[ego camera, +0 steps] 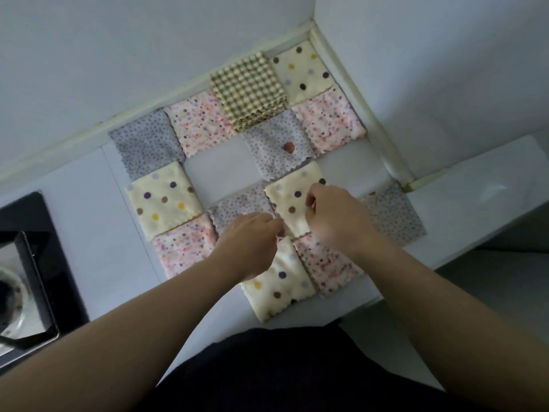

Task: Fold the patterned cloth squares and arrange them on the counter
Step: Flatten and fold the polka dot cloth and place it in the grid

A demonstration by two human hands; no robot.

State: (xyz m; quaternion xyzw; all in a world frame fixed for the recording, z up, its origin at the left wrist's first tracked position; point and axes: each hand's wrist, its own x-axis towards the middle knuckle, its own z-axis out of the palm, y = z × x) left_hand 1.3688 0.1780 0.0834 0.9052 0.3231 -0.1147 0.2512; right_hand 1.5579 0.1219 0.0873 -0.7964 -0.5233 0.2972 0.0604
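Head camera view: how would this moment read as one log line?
left hand: pinches middle cream polka-dot cloth, near corner | right hand: pinches its right side | checked cloth stack: by back wall

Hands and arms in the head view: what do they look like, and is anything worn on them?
The left hand and right hand are bare: no gloves, rings or watch visible. The forearms are bare too, with no sleeves in view. A dark garment shows at the bottom of the frame.
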